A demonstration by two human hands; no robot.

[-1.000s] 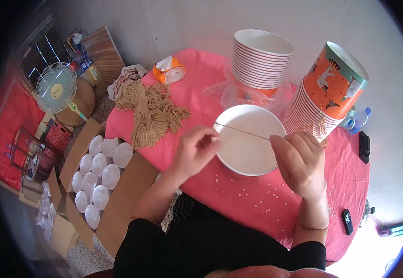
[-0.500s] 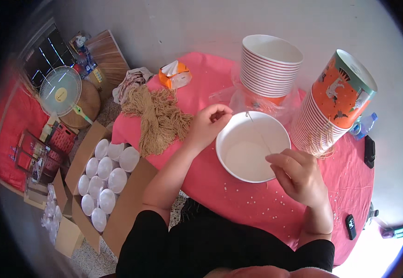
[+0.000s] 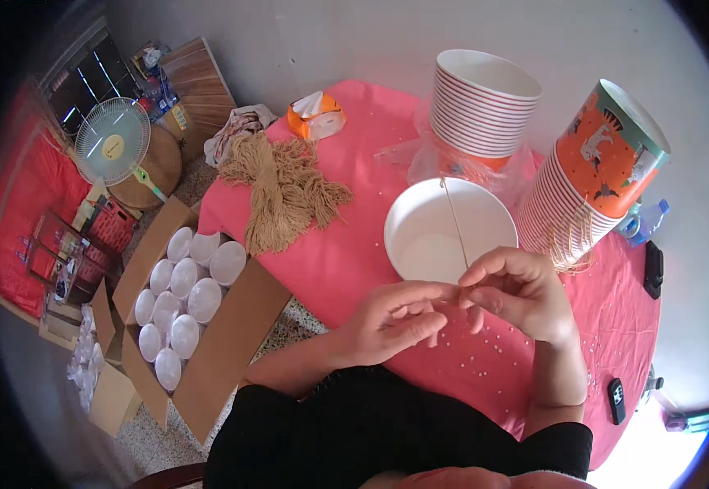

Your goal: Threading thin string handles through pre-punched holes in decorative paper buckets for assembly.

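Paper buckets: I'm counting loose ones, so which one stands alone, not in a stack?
The white paper bucket by the hands, open and upright on the pink table; the rest sit nested in two stacks behind it.

left hand (image 3: 391,322): palm up, fingers stretched toward the right hand; right hand (image 3: 517,293): fingertips pinched, touching the left's

Open brown cardboard box (image 3: 232,326) on the floor left of the worktop (image 3: 354,253), flaps spread, filled with rows of white lids or cups. Smaller brown carton (image 3: 110,399) beside it, lower left. Orange-and-white tissue pack (image 3: 315,116) at the worktop's far left corner. Clear plastic wrapping (image 3: 419,159) around the base of the white cup stack. Blue-labelled plastic bottle (image 3: 646,222) at the right edge. Dark framed screen or window (image 3: 85,90) upper left; which, cannot be told.
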